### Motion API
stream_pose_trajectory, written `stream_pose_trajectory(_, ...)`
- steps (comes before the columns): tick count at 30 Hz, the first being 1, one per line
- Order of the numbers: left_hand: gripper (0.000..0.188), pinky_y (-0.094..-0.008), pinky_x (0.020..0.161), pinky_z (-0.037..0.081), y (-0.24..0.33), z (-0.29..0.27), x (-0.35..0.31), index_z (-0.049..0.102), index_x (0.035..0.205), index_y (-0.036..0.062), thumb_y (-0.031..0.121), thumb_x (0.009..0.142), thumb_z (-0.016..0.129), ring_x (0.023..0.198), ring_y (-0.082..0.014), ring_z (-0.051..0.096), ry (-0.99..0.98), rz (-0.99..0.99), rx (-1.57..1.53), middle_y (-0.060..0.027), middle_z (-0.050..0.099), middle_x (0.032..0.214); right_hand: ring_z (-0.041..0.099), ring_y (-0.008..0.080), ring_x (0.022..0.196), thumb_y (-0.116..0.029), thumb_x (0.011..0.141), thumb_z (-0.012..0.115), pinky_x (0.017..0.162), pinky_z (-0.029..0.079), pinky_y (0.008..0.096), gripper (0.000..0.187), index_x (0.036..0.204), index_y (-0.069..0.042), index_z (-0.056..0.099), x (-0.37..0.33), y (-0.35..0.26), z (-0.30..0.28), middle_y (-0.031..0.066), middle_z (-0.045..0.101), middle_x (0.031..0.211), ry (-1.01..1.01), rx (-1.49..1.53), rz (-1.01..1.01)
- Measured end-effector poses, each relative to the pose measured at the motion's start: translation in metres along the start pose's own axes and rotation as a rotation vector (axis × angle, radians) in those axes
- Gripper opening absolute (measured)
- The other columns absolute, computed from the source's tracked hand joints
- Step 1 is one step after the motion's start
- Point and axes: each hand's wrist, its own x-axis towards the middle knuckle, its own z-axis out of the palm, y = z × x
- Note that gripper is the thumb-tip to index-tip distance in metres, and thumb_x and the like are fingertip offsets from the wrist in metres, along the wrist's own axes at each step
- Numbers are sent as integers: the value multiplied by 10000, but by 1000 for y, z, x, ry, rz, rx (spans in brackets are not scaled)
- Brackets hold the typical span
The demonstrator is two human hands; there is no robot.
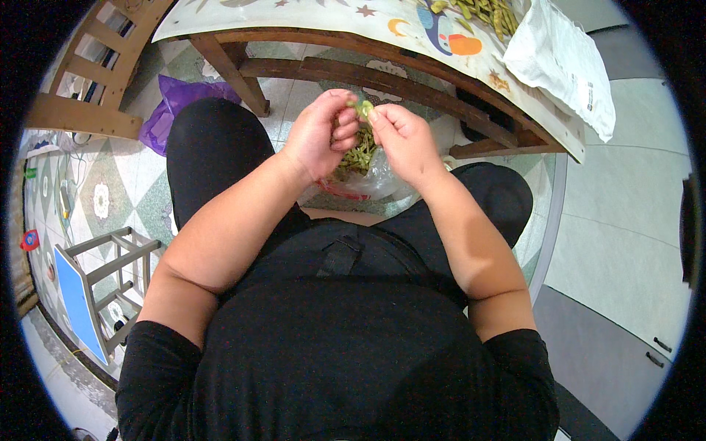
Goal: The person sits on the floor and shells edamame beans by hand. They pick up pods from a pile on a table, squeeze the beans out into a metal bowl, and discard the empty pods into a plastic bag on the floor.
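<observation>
Above my lap, a small green bean pod (365, 110) is pinched between the thumb and fingers of my right hand (403, 138). My left hand (322, 128) is closed beside it, its curled fingertips at the pod's other end and slightly blurred. Just below both hands is a clear plastic bag (382, 184) with green pods or shells (359, 156) in it; the hands partly hide it. More green bean pods (489, 15) lie in a heap on the table at the far right.
The wooden table (353, 44) has a printed cover, and a white bag (562, 62) hangs over its edge. A purple bag (158, 114) lies on the tiled floor to the left. A stool with a blue top (79, 301) lies on its side at left. Grey-white cabinets (625, 191) stand at right.
</observation>
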Motion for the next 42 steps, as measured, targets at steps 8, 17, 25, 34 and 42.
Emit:
stream_pose_trajectory(8, 117, -169, 388, 231, -4, 11, -4, 492, 873, 98, 193, 810, 471, 538, -52, 366, 96, 13, 247, 15, 466, 738, 391, 38, 465, -285, 817, 524, 415, 309, 165, 223, 757, -70, 537, 3, -3, -11, -25, 496, 592, -60, 625, 418)
stream_pose_trajectory(17, 102, -155, 383, 210, -5, 1, 1, 544, 865, 88, 154, 789, 554, 454, -16, 311, 23, -79, 233, 55, 469, 617, 439, 65, 513, -258, 812, 537, 452, 335, 182, 184, 760, -82, 523, 4, -1, -15, 1, 522, 629, -152, 747, 492)
stream_pose_trajectory(25, 75, -162, 380, 205, -2, 4, 0, 531, 827, 92, 159, 796, 547, 449, -16, 295, 90, -4, 267, 67, 430, 603, 501, 81, 562, -219, 817, 527, 478, 378, 193, 151, 799, -70, 542, 4, -6, -18, 28, 573, 693, -188, 706, 459)
stream_pose_trajectory(34, 122, -158, 380, 204, 1, 5, -1, 565, 871, 88, 180, 793, 549, 439, -16, 303, -59, -129, 222, 50, 485, 620, 482, 85, 513, -230, 808, 538, 462, 388, 201, 188, 756, -50, 548, 7, 0, -23, 4, 532, 608, -297, 804, 465)
stream_pose_trajectory(42, 101, -160, 379, 209, -2, 0, 0, 561, 818, 92, 185, 779, 563, 434, -20, 324, -59, -103, 173, 30, 506, 622, 487, 92, 514, -223, 816, 526, 456, 389, 205, 190, 765, -40, 542, 7, 1, -22, 11, 537, 622, -353, 849, 464)
